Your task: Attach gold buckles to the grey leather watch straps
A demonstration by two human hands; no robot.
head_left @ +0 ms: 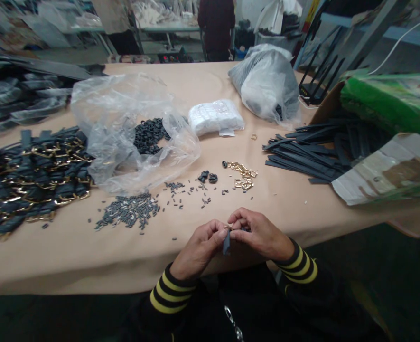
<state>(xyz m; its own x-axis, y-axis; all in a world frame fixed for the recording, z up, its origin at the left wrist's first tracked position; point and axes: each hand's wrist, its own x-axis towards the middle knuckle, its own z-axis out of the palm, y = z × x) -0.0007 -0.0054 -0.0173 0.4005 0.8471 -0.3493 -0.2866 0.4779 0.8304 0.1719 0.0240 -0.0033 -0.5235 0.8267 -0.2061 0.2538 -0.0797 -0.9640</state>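
Note:
My left hand point(207, 241) and my right hand point(257, 232) meet near the front edge of the table. Between their closed fingertips is a dark grey strap point(226, 243), whose end hangs down. A small gold buckle shows at the top of the strap, partly covered by my fingers; which hand grips it cannot be made out. Just beyond my hands lie several loose gold buckles point(243, 183) and a few black loops point(208, 176). Small dark grey cut pieces point(131, 211) form a pile to the left.
Straps with gold buckles point(35, 175) are heaped at the left. A clear plastic bag point(124, 161) holds black loops. Behind are a white packet point(215, 117) and a filled bag point(266, 85). Long dark straps point(305, 154) spill from a box on the right. Two people stand in the background.

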